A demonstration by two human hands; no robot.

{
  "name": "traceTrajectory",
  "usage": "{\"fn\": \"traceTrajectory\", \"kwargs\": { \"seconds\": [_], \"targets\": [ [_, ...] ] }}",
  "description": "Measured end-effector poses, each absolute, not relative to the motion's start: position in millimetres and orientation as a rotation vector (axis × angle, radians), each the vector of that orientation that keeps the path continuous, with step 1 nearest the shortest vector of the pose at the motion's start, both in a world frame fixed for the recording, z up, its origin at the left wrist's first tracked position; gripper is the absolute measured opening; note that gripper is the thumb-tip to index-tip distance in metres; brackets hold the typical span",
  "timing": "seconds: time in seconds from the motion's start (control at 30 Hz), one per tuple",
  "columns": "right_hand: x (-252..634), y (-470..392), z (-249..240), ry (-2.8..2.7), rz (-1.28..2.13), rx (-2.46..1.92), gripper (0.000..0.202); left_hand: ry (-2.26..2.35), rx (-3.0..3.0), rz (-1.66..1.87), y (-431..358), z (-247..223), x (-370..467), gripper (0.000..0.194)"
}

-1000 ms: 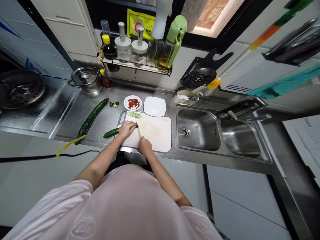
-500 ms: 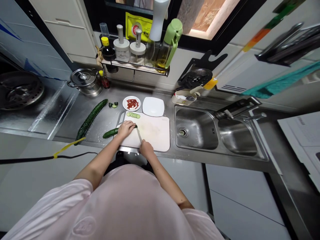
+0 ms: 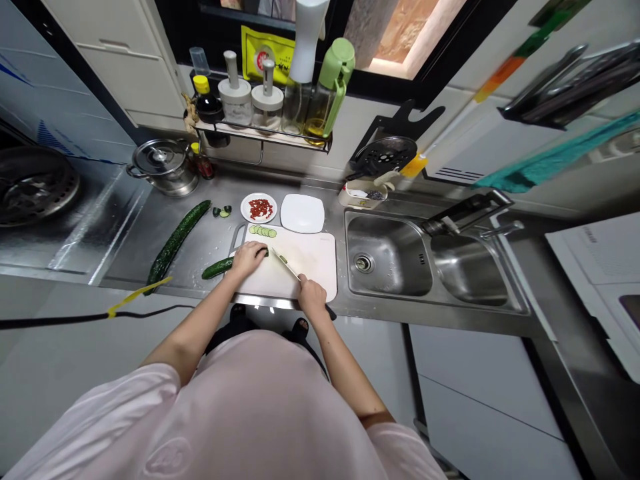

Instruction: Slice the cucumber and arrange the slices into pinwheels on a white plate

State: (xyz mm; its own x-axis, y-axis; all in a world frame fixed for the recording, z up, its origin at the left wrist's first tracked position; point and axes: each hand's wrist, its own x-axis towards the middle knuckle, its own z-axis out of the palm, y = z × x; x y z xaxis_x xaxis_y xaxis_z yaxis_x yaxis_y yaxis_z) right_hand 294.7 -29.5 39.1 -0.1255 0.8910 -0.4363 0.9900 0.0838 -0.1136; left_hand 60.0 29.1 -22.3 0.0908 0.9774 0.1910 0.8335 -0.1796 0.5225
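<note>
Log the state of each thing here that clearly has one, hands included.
left hand: holding the cut cucumber
right hand: gripping the knife
knife: held, blade right of the cucumber's cut end
cut cucumber: partly sliced, overhanging the cutting board's left side
cucumber slices: overlapping in a row
long cucumber: apparently whole
steel pot: covered
round plate: holding red pieces
dark bottle: capped
green-topped bottle: partly filled

Single head-worn camera, facing forward and steeply down: wearer's shirt (image 3: 265, 407) close below, counter (image 3: 135, 233) at mid-range, window (image 3: 400, 37) at upper edge.
</note>
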Motion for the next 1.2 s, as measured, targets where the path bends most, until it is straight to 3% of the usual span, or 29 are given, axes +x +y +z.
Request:
{"fn": "traceTrajectory", "kwargs": {
  "seconds": [0.23,0.4,0.63,0.83,1.2],
  "targets": [
    [300.2,-25.2,37.1,2.162,-0.360,2.006,0.028,1.883,1.912,0.750,26.3,-17.1,62.5,0.030],
    [303.1,-24.6,32.7,2.226,-0.251,2.059,0.041,1.872,1.899,0.859,27.2,-3.1,70.9,0.033],
    [308.0,-27.4,30.1,2.302,-0.209,2.031,0.045,1.632,2.088,0.680,29.4,17.7,89.4,0.036],
    [316.0,-31.9,28.6,2.291,-0.214,2.024,0.046,1.549,2.115,0.548,30.3,18.5,100.4,0.032],
    [324.4,-33.8,16.7,2.248,-0.245,2.036,0.043,1.626,1.848,0.654,42.2,10.8,112.4,0.012]
  ]
}}
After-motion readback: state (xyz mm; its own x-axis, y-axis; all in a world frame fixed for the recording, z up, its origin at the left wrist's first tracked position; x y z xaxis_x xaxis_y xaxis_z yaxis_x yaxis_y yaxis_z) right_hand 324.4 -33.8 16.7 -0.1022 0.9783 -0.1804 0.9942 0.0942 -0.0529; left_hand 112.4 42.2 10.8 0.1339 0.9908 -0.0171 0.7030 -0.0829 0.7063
